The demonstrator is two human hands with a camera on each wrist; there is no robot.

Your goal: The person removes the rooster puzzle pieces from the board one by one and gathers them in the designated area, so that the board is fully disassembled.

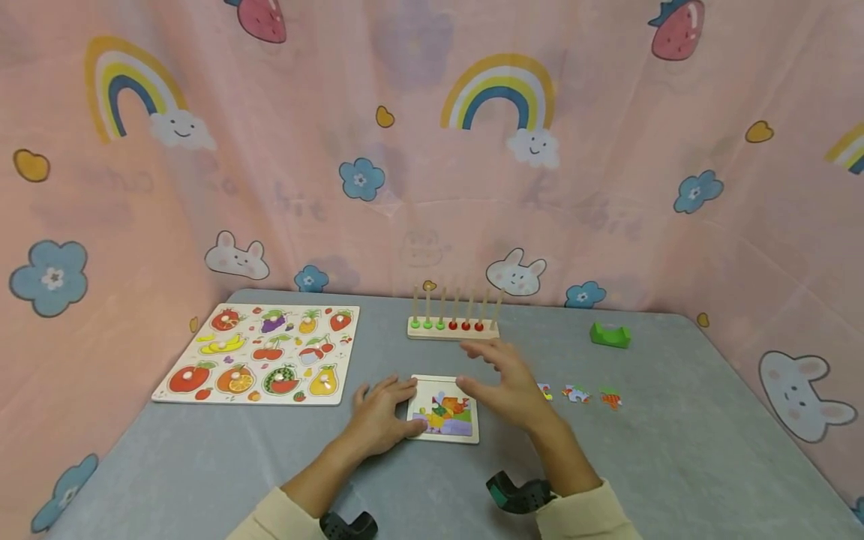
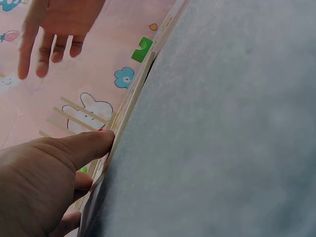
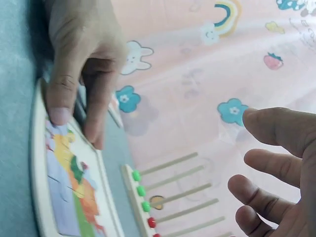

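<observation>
A small square jigsaw puzzle in a pale wooden frame (image 1: 444, 439) lies flat on the table, with colourful pieces (image 3: 79, 187) set inside it. My left hand (image 1: 381, 420) rests on the frame's left side. Its thumb (image 3: 61, 94) presses near the front-left corner, and the index finger lies along the far-left part. Over the puzzle's right side hovers my right hand (image 1: 509, 386), fingers spread and relaxed, holding nothing. Three loose jigsaw pieces (image 1: 577, 394) lie to the right of that hand, the nearest partly hidden behind it.
At the left lies a fruit knob puzzle board (image 1: 253, 367). Behind the small puzzle stands a wooden peg rack (image 1: 454, 334) with green and red beads on upright rods. A green notched block (image 1: 610, 335) sits at the back right. A printed pink curtain (image 1: 418, 225) hangs behind the table.
</observation>
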